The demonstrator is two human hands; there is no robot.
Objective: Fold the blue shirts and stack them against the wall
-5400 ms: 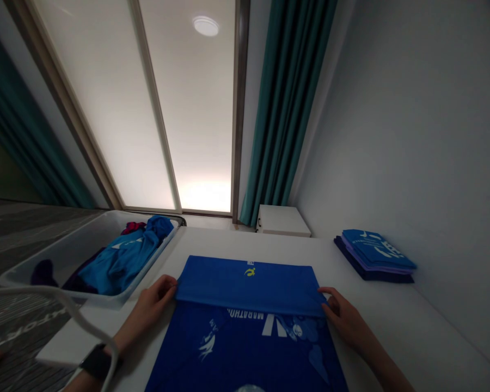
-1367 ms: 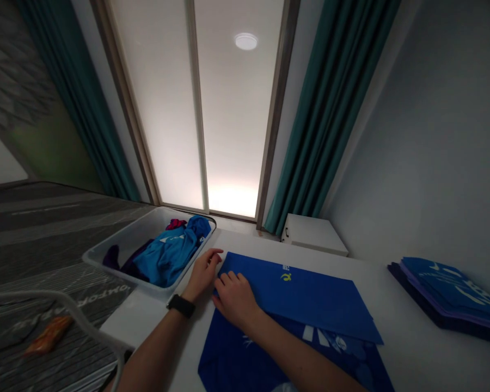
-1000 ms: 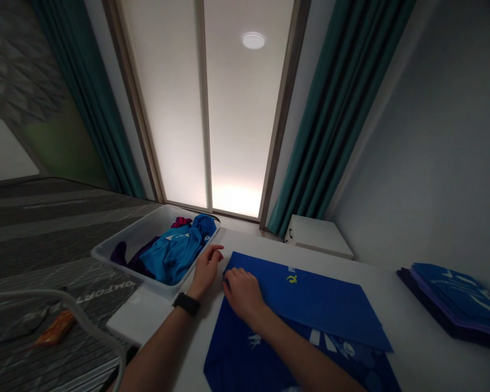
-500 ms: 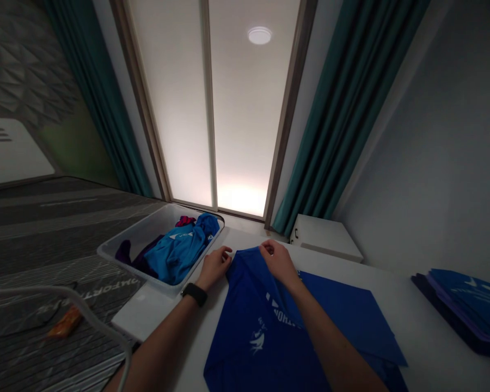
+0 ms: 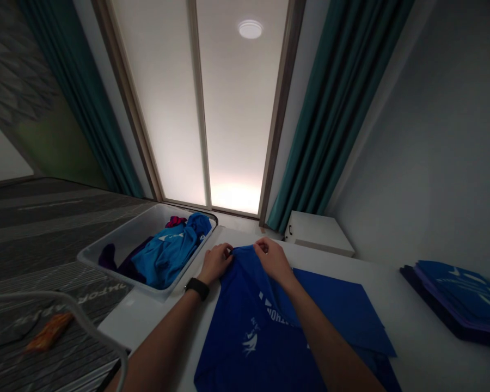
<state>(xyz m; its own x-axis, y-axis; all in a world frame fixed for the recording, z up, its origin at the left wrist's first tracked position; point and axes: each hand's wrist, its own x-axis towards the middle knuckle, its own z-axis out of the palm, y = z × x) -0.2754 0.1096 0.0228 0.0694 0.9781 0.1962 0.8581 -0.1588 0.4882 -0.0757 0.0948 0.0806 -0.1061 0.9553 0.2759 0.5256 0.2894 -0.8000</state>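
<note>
A dark blue T-shirt (image 5: 253,326) with white print lies on the white table (image 5: 375,272) in front of me. My left hand (image 5: 215,262), a black watch on its wrist, pinches the shirt's far left edge. My right hand (image 5: 271,258) reaches across and pinches the same edge a little to the right. Between the two hands the cloth is lifted slightly off the table. The folded-over part of the shirt (image 5: 343,310) lies flat to the right.
A clear plastic tub (image 5: 118,245) holding crumpled light blue and purple clothes (image 5: 167,250) sits at the table's left. A stack of folded blue and purple shirts (image 5: 457,296) lies at the right by the wall. A small white cabinet (image 5: 318,239) stands beyond the table.
My right hand moved from the shirt's left corner up to the far edge and pinched it; the left hand closed on the edge beside it. The left part of the shirt got lifted and turned over.
</note>
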